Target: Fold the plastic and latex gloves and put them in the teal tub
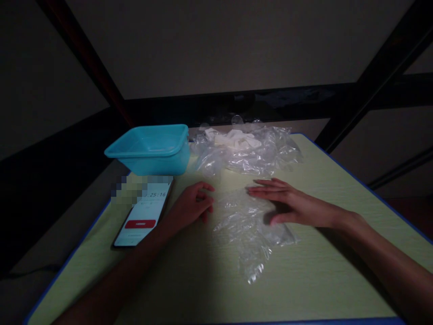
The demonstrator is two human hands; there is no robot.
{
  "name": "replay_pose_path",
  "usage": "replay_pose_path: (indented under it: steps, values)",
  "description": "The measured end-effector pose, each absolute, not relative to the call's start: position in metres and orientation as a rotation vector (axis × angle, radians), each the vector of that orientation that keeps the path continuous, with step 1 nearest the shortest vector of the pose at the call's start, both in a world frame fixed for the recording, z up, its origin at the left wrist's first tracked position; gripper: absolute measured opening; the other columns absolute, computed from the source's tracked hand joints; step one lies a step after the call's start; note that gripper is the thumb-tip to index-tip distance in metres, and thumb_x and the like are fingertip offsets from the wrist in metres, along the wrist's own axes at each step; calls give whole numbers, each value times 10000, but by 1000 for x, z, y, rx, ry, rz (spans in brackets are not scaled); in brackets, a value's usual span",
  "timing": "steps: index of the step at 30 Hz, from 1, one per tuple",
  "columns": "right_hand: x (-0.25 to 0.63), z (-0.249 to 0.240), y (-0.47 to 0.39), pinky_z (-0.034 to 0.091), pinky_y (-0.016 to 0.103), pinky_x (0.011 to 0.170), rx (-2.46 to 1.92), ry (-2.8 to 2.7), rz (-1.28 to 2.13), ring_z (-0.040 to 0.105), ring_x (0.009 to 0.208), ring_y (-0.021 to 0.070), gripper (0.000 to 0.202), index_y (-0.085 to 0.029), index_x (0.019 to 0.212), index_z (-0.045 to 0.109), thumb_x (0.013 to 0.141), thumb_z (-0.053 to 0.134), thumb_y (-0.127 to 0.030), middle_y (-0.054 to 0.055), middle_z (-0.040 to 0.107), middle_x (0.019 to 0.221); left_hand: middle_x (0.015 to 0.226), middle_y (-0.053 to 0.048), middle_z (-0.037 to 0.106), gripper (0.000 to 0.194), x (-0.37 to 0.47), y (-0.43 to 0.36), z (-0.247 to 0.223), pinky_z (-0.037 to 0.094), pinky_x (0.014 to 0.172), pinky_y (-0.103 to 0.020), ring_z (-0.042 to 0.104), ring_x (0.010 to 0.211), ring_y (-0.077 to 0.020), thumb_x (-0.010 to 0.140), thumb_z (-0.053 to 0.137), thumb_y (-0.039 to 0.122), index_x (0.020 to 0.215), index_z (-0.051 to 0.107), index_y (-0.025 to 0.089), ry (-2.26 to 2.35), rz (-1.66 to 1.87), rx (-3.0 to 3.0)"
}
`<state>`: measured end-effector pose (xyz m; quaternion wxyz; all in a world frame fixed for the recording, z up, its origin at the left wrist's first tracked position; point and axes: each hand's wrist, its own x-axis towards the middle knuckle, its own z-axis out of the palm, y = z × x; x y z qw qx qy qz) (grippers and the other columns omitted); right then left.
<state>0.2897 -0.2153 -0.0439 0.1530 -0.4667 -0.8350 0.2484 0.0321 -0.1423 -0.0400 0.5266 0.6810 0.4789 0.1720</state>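
A thin, crumpled piece of clear plastic [248,221] lies spread on the table; whether it is a bag or a glove I cannot tell. Over its right part rests my right hand [282,201], fingers stretched out and thumb apart, the fingertips at the plastic's upper edge. Just left of the plastic is my left hand [194,203], its fingers loosely curled with a gap to the thumb and nothing visible in them. Behind both hands sits a heap of clear plastic [250,158], with a white, soft-looking item [237,139] on top.
A turquoise plastic basin [152,163] stands at the back left of the pale table [338,271], which has a blue edge. In front of the basin, beside my left forearm, lies a phone [144,214] with a lit timer screen. Dark bars frame the wall behind.
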Motion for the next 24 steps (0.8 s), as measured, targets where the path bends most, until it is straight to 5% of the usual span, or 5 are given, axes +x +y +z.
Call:
replay_pose_path:
  steps: [4, 24]
  values:
    - [299, -46, -215, -24, 595, 1051, -1432, -2424, 785, 93, 1368, 294, 820, -299, 1364, 325, 661, 683, -521, 46, 353, 1433, 539, 63, 568, 148, 33, -143, -38, 322, 339, -149, 505, 347, -69, 742, 490, 127, 889, 481, 146, 1177, 420, 1632]
    - [311, -38, -222, -128, 566, 1044, -1508, -2432, 1008, -23, 1368, 288, 958, -356, 1394, 215, 602, 753, -383, 4, 211, 1488, 591, 41, 585, 105, 33, -140, -39, 349, 344, -132, 543, 391, -70, 759, 481, 121, 860, 488, 149, 1185, 429, 1617]
